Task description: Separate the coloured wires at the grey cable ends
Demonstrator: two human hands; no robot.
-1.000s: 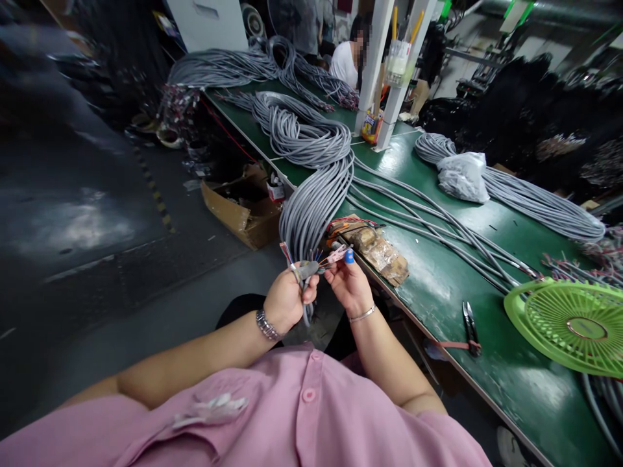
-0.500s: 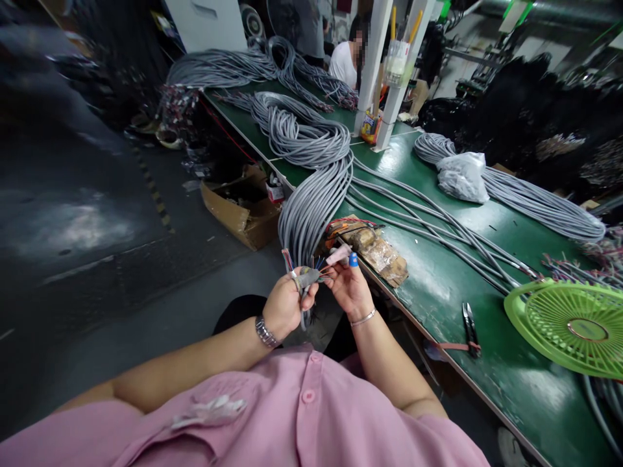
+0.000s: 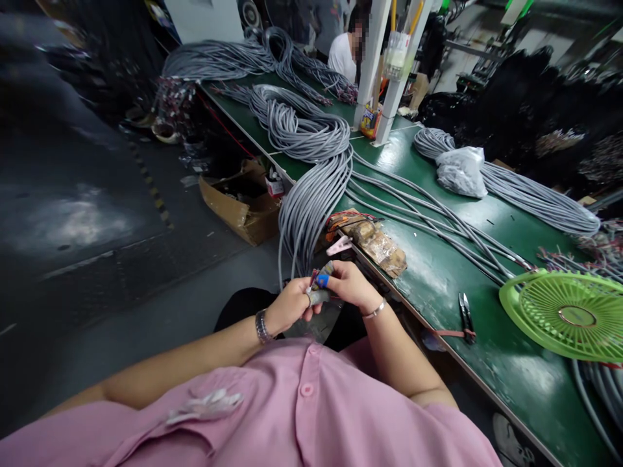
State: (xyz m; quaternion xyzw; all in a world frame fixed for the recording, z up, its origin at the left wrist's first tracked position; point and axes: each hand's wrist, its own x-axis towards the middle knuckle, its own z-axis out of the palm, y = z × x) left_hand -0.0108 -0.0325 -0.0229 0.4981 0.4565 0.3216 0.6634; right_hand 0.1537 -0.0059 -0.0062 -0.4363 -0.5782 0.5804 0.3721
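I keep both hands in front of the torso, just off the table's (image 3: 516,383) near long edge. My left hand (image 3: 292,303) is closed around the short coloured wires (image 3: 312,280), red and white strands protruding above the grip. My right hand (image 3: 353,283) meets it; its fingers are narrow, pinching the same wires, with a blue cover (image 3: 322,281) on the thumb. The overlapping fingers hide the exact contact points. Directly beyond, the grey cable bundle (image 3: 314,198) drapes over the near edge. To its right, a pink clip (image 3: 339,245) sits at that edge, just beside the taped block (image 3: 377,243). Further right along the same edge lie the thread snips (image 3: 466,318); the green fan (image 3: 577,314) stands beyond them, toward the table's right end.
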